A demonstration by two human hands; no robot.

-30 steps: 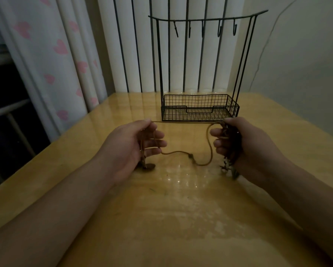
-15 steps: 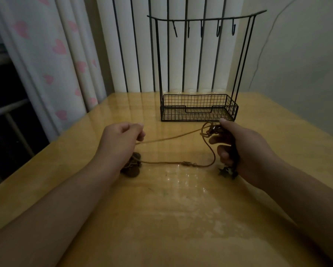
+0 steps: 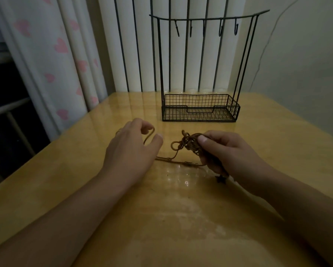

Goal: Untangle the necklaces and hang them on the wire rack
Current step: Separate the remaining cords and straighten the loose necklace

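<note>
The right hand (image 3: 227, 151) pinched a tangled brown cord necklace bundle (image 3: 190, 143); beside it the left hand (image 3: 131, 149) seemingly hooked one strand (image 3: 150, 134).

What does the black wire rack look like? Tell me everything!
The wire rack looks like thin black metal. At its bottom is a shallow mesh basket with a notch in its front wall, and nothing shows inside. Thin uprights rise at both ends to a slightly curved top bar carrying five small hooks, all bare. It stands upright on the glossy wooden table, near the far edge, and neither hand touches it.
</note>
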